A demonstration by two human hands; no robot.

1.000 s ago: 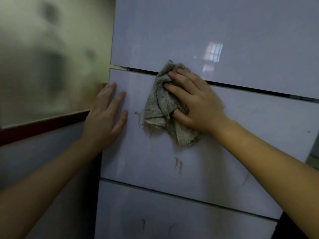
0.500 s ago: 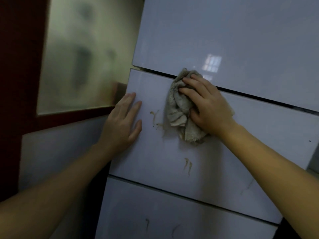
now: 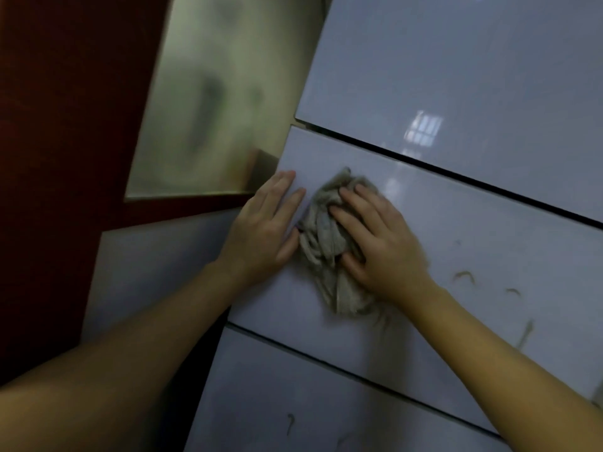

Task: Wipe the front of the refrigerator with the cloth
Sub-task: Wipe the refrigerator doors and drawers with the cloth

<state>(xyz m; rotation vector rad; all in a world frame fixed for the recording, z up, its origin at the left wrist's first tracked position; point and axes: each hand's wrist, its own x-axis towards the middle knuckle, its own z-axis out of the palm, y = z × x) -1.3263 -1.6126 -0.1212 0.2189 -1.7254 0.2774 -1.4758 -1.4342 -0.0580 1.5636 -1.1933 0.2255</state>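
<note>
Since half a second earlier the right grip (image 3: 381, 246) and the cloth (image 3: 326, 246) had slid left along the panel until the cloth touched the thumb of the left grip (image 3: 261, 233), covering the spot where a brown streak had shown between them. The refrigerator (image 3: 456, 76) filled the right side of the view, glossy pale grey, a window reflected in its upper door. The middle panel (image 3: 509, 223) carried both bare hands. The left grip lay flat near the panel's left edge, fingers straight, holding nothing, apparently bracing. The right grip was spread over the cloth, fingers nearly straight, pressing it to the panel rather than clutching it. The cloth sat bunched in soft grey folds. It looked light, limp and likely to ruck up or slip on the slick surface. Judgement: best held with a flat palm over the middle of the wad, loose edges tucked under. The door front looked hard and smooth, taking firm pressure. Small brown marks (image 3: 463, 276) remained right of the right grip, and one more (image 3: 289, 422) on the lower panel.
</note>
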